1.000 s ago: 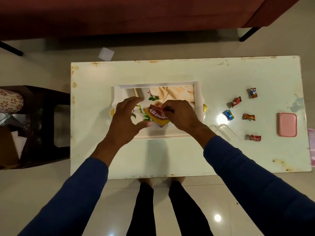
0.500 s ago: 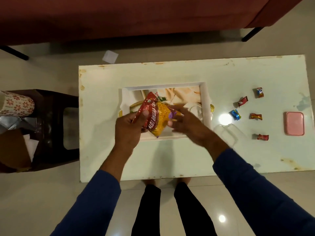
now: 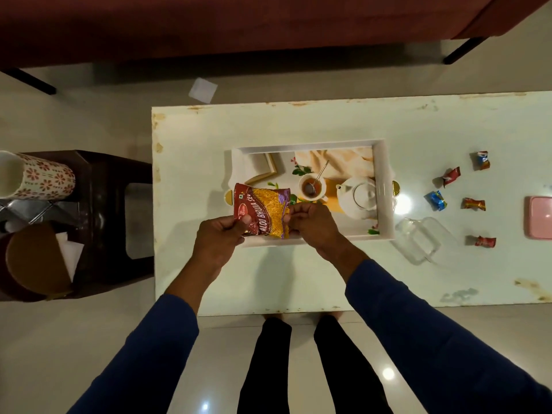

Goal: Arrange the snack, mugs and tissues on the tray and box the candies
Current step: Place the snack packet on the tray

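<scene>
A red and yellow snack packet [image 3: 265, 210] lies tilted over the front left part of the white tray [image 3: 383, 186], whose bottom shows a printed tea-set picture. My left hand [image 3: 219, 240] pinches the packet's left lower corner and my right hand [image 3: 313, 225] grips its right lower edge. Several wrapped candies [image 3: 474, 204] lie scattered on the table right of the tray. A clear box [image 3: 421, 242] sits near them, with a pink lid [image 3: 539, 216] at the far right. A flowered mug [image 3: 35, 176] and white tissues [image 3: 70, 252] are on the dark stool at the left.
The white table [image 3: 298, 124] has worn, stained edges. The dark stool [image 3: 113, 174] stands against its left side and carries a brown round holder [image 3: 33, 258]. A dark red sofa fills the top. A white paper square [image 3: 203, 90] lies on the floor behind the table.
The packet has moved from the tray's middle to its front left and lies flatter. My left hand now grips its corner. The view has shifted left, showing more of the stool.
</scene>
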